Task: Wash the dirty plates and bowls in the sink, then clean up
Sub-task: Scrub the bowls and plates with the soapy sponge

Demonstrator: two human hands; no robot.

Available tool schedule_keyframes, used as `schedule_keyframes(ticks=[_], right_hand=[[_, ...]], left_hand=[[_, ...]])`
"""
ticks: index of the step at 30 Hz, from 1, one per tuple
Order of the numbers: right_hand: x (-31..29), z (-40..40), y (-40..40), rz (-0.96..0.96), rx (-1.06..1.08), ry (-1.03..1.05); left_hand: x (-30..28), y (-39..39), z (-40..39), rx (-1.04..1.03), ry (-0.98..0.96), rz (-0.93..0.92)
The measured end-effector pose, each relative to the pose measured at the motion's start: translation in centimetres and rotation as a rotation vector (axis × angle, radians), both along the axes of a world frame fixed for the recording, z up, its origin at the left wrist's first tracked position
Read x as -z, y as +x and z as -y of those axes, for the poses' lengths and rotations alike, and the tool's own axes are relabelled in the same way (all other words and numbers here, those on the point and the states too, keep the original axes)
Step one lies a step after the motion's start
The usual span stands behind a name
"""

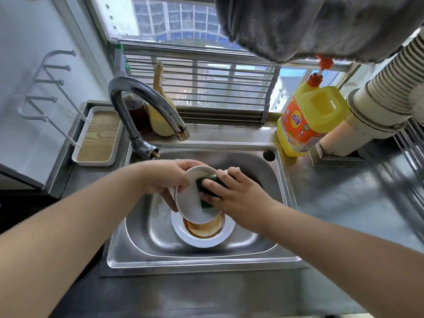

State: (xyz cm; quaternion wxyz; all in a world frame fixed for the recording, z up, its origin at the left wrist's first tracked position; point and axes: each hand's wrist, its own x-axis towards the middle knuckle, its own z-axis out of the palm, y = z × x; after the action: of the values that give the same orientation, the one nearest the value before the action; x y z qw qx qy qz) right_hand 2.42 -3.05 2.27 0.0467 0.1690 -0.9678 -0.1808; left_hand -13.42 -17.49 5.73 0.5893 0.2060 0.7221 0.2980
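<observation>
My left hand (166, 180) grips the rim of a small white plate (191, 204), held tilted over the steel sink (278, 187). My right hand (238, 196) holds a dark green sponge (210, 181) pressed against the plate's inner face. Below them a white plate (203, 239) with brown sauce residue lies on the sink's floor, partly hidden by the held plate.
A curved steel faucet (146, 99) rises at the sink's back left. A yellow detergent bottle (309, 115) with an orange pump stands at the back right, beside a ribbed duct (376, 97). A white tray (98, 136) with a rack sits left. A grey cloth (321, 26) hangs overhead.
</observation>
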Motion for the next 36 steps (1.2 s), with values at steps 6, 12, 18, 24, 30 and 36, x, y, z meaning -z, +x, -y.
schedule_keyframes(ticks=[6, 12, 18, 24, 30, 36], right_hand=[[0.5, 3.1, 1.0, -0.135, 0.230, -0.047], [1.2, 5.5, -0.8, -0.043, 0.718, -0.355], [2.1, 3.6, 1.8, 0.120, 0.371, -0.518], [-1.2, -2.7, -2.3, -0.003, -0.415, 0.250], [-1.4, 0.4, -1.2, 0.071, 0.285, -0.225], [0.5, 7.1, 0.5, 0.413, 0.747, -0.869]], left_hand=[[-0.3, -0.7, -0.1, -0.090, 0.020, 0.105], [3.5, 5.1, -0.5, -0.724, 0.335, 0.079], [3.8, 4.6, 1.6, -0.519, 0.331, -0.013], [0.8, 2.8, 0.1, -0.085, 0.117, -0.032], [0.6, 2.5, -0.3, -0.346, 0.249, -0.040], [4.1, 3.6, 0.4, -0.429, 0.180, -0.115]])
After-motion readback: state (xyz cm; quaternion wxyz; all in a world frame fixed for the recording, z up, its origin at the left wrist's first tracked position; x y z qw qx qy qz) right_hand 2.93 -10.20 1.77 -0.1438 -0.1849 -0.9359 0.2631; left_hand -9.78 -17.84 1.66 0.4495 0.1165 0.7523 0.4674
